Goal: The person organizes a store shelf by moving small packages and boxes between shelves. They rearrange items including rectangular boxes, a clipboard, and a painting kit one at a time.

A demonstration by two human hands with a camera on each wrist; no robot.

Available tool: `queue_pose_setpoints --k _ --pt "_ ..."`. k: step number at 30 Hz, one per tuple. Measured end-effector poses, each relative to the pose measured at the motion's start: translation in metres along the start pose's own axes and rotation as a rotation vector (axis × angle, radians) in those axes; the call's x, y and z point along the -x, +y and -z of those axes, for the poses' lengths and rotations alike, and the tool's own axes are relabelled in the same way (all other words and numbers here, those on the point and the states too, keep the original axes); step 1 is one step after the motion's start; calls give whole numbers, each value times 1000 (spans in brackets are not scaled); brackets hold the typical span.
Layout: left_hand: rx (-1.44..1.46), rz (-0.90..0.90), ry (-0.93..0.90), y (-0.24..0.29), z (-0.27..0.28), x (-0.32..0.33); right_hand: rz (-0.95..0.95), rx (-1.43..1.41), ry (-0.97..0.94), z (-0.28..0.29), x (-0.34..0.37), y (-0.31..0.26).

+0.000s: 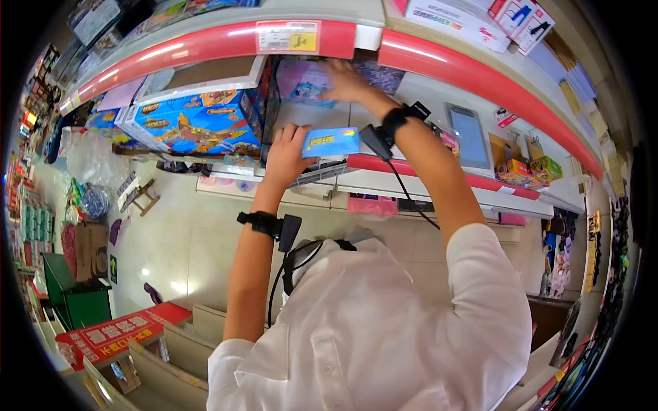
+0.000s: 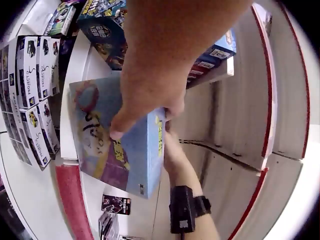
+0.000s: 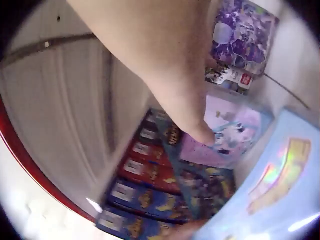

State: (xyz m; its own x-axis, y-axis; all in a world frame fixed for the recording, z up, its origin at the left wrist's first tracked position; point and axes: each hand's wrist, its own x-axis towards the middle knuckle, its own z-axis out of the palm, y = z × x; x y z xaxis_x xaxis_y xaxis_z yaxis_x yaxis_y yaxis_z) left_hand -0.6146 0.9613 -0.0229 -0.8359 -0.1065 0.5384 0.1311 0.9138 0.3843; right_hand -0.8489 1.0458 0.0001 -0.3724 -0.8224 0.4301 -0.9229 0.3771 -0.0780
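My left hand grips a light blue box with yellow lettering, held at the front of the shelf. In the left wrist view the thumb lies on the box's broad printed face; the fingers are mostly hidden behind it. My right hand reaches deep into the shelf, over a pink and light blue box at the back. The right wrist view shows its thumb at the face of that pink box, with the other fingers largely hidden. A purple patterned box stands beside it.
Large blue toy boxes are stacked left of the hands. A red shelf edge with a price tag runs above. To the right lie a grey flat package and small colourful boxes. Cables hang from both wrist cameras.
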Motion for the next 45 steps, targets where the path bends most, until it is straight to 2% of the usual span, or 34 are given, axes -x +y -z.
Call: queue_pose_setpoints --k 3,7,10,13,17,20,23,26,28,31,35,36,39,40,43,45 --pt "12 42 -29 3 -1 5 96 96 -150 -5 -3 2" --pt "5 26 -3 4 -2 11 7 62 -153 0 -10 -10" --pt "-15 11 -12 6 -2 13 21 20 -212 6 -4 -19" --pt "-55 6 2 8 -2 17 52 -63 -197 12 7 -5" --pt "-35 48 5 16 -5 10 -33 35 -326 44 45 32" --pt "-3 78 -42 25 -8 -8 -57 92 -217 46 70 82" --pt "9 34 -77 24 -23 -30 -87 142 -81 68 86 91" --pt "140 25 -148 19 -47 -58 -210 142 -133 70 90 102" --pt "199 51 -182 19 -59 -77 -243 36 -107 70 96 112" --pt "133 103 -183 14 -79 -97 -258 -71 -26 73 108 119" --pt "121 -21 -170 -1 -107 -132 -185 -259 79 95 135 100" --pt "139 -24 -176 1 -111 -140 -264 -239 16 97 140 98" --pt "185 56 -114 15 -129 -153 -244 -100 88 87 155 103" --pt "199 99 -82 20 -134 -154 -262 -70 42 80 158 109" --pt "781 199 -27 15 -153 -149 -366 -3 21 63 157 120" --pt "1022 277 -98 5 -159 -143 -413 8 -78 58 154 122"
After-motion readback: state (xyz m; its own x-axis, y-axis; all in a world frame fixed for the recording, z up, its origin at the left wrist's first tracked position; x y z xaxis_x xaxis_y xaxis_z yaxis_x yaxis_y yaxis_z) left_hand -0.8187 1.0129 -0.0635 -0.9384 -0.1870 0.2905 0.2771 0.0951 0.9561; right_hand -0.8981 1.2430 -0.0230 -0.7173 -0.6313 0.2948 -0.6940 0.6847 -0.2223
